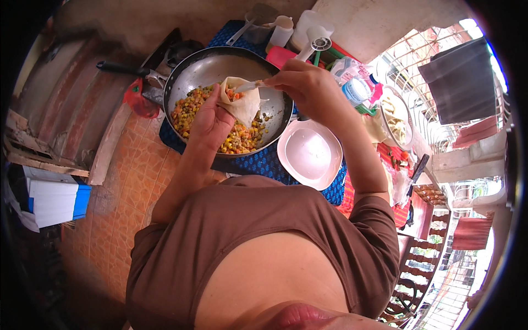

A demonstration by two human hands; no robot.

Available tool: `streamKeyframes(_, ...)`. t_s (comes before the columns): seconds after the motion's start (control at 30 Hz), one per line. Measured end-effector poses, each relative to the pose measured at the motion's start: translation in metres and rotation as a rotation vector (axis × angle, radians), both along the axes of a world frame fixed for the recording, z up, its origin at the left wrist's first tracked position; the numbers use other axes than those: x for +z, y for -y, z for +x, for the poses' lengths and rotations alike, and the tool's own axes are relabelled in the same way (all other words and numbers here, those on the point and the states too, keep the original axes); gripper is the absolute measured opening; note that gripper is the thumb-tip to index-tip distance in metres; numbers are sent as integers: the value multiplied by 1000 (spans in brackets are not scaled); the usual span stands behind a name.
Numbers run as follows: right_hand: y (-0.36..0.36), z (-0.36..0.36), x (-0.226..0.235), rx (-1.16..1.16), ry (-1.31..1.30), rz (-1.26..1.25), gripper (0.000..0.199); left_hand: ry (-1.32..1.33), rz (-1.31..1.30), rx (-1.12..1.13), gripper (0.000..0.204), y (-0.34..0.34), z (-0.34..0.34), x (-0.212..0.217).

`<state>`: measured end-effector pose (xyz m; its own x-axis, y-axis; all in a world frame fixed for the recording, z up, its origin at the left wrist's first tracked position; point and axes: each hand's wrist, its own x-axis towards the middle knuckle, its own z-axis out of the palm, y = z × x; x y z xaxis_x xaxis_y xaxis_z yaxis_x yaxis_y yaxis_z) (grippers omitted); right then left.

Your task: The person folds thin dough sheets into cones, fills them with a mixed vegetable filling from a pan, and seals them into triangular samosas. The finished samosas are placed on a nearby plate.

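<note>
from where i stand, left to right: the pan handle (122, 68) juts past the rim. pan (206, 69): chopped filling (184, 116) toward the near side, bare metal at the far side. left hand (212, 120) holds a folded wrapper (246, 109) over the pan, mouth open, filling inside. right hand (305, 82) pinches a spoon (248, 86), tip at that mouth. step, judged: stuffing the wrapper; next move calls for steady fingers and a light tip. open room above the pan; tighter rightward, dish (309, 154) just beside the rim, bowl (410, 132) farther off.
</note>
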<state>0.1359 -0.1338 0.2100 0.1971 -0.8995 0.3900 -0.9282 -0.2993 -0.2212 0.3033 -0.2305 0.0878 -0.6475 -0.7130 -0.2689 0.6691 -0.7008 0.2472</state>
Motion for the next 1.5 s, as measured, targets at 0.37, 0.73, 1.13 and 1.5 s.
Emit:
streamKeyframes(0.37, 12, -22, 10, 229, -24, 245, 12, -71, -278, -297, 35, -11, 8, 5)
streamKeyframes(0.73, 23, -4, 1, 156, -107, 226, 11, 173, -415, -124, 38, -26, 4, -1)
streamKeyframes(1.13, -14, -8, -14, -5, -49, 204, 15, 55, -176, 43, 31, 22, 35, -21)
streamKeyframes(1.5, -16, 27, -102, -76, -193, 465, 9, 30, -299, -105, 36, -11, 15, 21)
